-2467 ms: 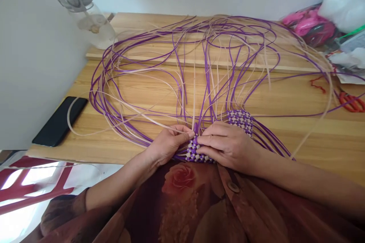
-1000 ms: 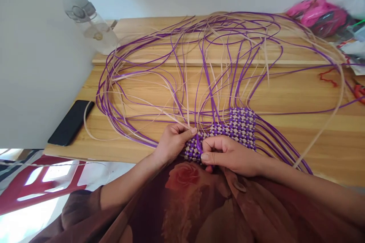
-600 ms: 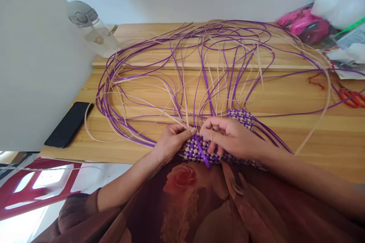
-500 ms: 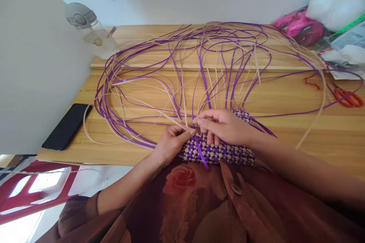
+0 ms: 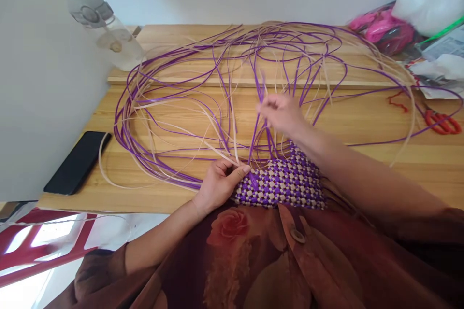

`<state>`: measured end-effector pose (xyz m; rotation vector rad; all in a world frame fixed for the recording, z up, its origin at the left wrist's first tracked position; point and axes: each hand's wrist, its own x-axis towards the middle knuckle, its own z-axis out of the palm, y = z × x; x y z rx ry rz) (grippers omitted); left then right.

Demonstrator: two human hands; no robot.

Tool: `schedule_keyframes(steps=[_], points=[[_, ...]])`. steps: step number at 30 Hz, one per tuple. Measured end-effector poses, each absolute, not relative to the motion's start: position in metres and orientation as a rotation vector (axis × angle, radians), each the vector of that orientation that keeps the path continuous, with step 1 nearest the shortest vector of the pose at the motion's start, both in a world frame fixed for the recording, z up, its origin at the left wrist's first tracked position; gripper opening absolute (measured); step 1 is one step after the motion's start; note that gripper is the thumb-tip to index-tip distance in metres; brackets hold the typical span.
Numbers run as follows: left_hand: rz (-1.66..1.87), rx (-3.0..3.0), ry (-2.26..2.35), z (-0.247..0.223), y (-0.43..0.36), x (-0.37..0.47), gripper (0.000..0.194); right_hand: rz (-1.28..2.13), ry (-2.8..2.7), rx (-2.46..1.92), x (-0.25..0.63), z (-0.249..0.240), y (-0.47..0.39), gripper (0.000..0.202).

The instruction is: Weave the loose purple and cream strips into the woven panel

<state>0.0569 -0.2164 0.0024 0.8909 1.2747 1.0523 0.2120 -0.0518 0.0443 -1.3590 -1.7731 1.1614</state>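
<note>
A purple-and-cream checkered woven panel (image 5: 286, 181) lies at the near edge of the wooden table (image 5: 398, 164), with long loose purple and cream strips (image 5: 174, 106) fanning out over the tabletop. My left hand (image 5: 219, 183) pinches the panel's left edge, thumb on top. My right hand (image 5: 279, 112), slightly blurred, is raised farther out over the table, fingers closed on a purple strip (image 5: 259, 128) that runs back down to the weave.
A black phone (image 5: 78, 161) lies at the table's left edge. A clear water bottle (image 5: 108, 34) stands at the back left. Orange scissors (image 5: 444, 123), a red cord (image 5: 397, 101), pink material (image 5: 384, 29) and plastic bags crowd the right. A red chair (image 5: 43, 246) is below left.
My right hand has left the woven panel and drawn a purple strip away from me and upward. My left hand has stayed on the panel's left edge.
</note>
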Motion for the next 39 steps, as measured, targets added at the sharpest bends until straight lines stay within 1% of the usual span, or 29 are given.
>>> schedule_keyframes(steps=[2,4,6,9,11,13,14,18,20,22,24,27,28,30,32,34,37,39], points=[[1.030,0.871,1.262,0.004,-0.217,0.056,0.028,1.113,-1.411,-1.434,0.217,0.046,-0.020,0.022],[1.007,0.836,1.246,0.005,-0.217,0.056,0.032,1.217,-1.261,-1.410,0.221,0.047,-0.002,0.020],[0.986,0.786,1.230,0.004,-0.218,0.056,0.036,1.516,-1.243,-1.307,0.222,0.043,-0.004,0.021],[0.951,0.702,1.204,0.003,-0.216,0.056,0.039,2.026,-1.289,-1.153,0.216,0.032,-0.031,0.024],[0.940,0.671,1.183,0.004,-0.215,0.055,0.041,2.136,-1.474,-1.140,0.209,0.024,-0.052,0.024],[0.915,0.675,1.153,0.005,-0.212,0.054,0.040,2.006,-1.720,-1.141,0.202,0.021,-0.066,0.027],[0.893,0.684,1.137,0.006,-0.211,0.054,0.038,1.844,-1.849,-1.146,0.200,0.021,-0.070,0.030],[0.901,0.785,1.147,0.009,-0.206,0.056,0.032,0.962,-2.143,-1.284,0.197,0.019,-0.067,0.037],[0.930,0.863,1.192,0.010,-0.206,0.057,0.032,0.737,-2.155,-1.425,0.197,0.014,-0.059,0.038],[0.923,0.914,1.230,0.010,-0.206,0.056,0.032,0.683,-2.160,-1.508,0.199,0.008,-0.050,0.040],[0.880,0.923,1.226,0.011,-0.208,0.053,0.031,0.700,-2.203,-1.514,0.204,0.006,-0.043,0.041],[0.810,0.889,1.130,0.012,-0.212,0.046,0.028,0.736,-2.267,-1.523,0.214,0.016,-0.043,0.047],[0.812,0.877,1.111,0.012,-0.214,0.044,0.030,0.753,-2.275,-1.520,0.217,0.022,-0.047,0.051],[0.864,0.861,1.113,0.013,-0.216,0.040,0.042,0.852,-2.325,-1.442,0.221,0.037,-0.064,0.055],[0.917,0.882,1.147,0.014,-0.217,0.039,0.059,1.016,-2.452,-1.255,0.220,0.050,-0.089,0.049],[0.935,0.955,1.182,0.016,-0.217,0.039,0.071,1.053,-2.596,-1.061,0.215,0.058,-0.114,0.038],[0.949,1.074,1.246,0.019,-0.218,0.041,0.075,0.881,-2.653,-0.989,0.202,0.056,-0.141,0.024],[0.974,1.069,1.254,0.019,-0.218,0.043,0.074,0.935,-2.572,-1.025,0.195,0.051,-0.146,0.015]])
